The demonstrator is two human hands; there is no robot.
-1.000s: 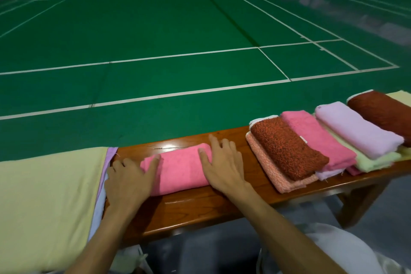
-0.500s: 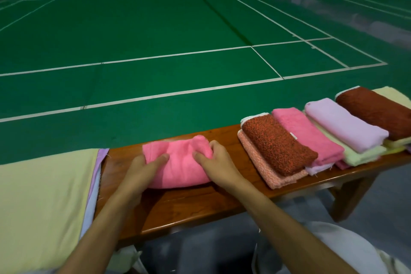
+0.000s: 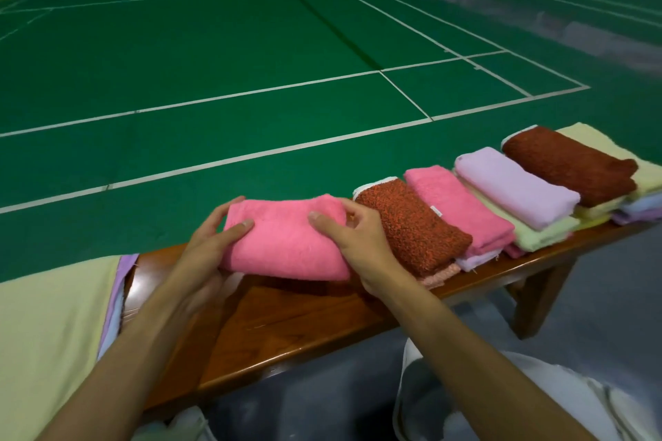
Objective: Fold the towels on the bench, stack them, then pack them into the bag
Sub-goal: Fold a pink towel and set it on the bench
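Here the folded pink towel (image 3: 286, 240) is held just above the wooden desk (image 3: 286, 326). The left hand (image 3: 207, 251) grips its left end and the right hand (image 3: 361, 247) its right end, fingers (image 3: 324, 222) curled round the cloth, thumbs on top. Its right end is just beside the rust-orange towel (image 3: 412, 225) that starts the row of folded towels (image 3: 516, 190); a flat yellow towel (image 3: 46, 333) covers the desk's left end.

Left hand (image 3: 209, 247): left end of pink towel (image 3: 286, 243) is gripped, thumb on top.
Right hand (image 3: 361, 247): right end is gripped likewise.
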